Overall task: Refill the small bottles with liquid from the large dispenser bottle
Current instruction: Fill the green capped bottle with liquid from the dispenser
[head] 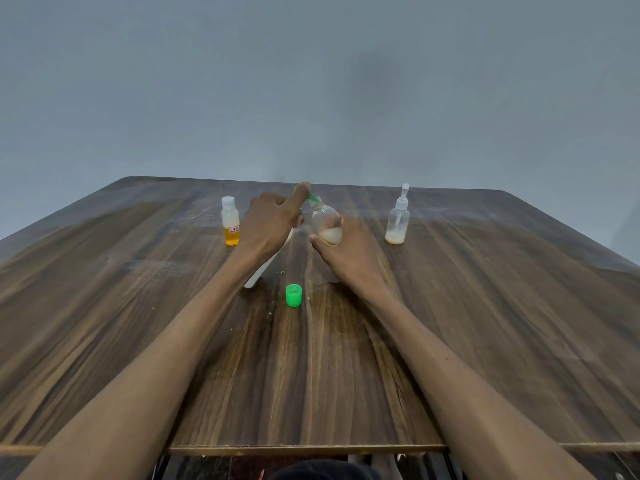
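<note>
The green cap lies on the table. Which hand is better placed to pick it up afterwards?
Probably the left hand: it only presses the dispenser bottle pump, while the right hand grips the small bottle. The green cap lies between both forearms.

Two bare, sleeveless forearms [166, 358]

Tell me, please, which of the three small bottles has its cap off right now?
The clear bottle gripped in the right hand: its neck is bare. The orange-liquid bottle keeps its white cap, and the spray bottle its pump.
</note>
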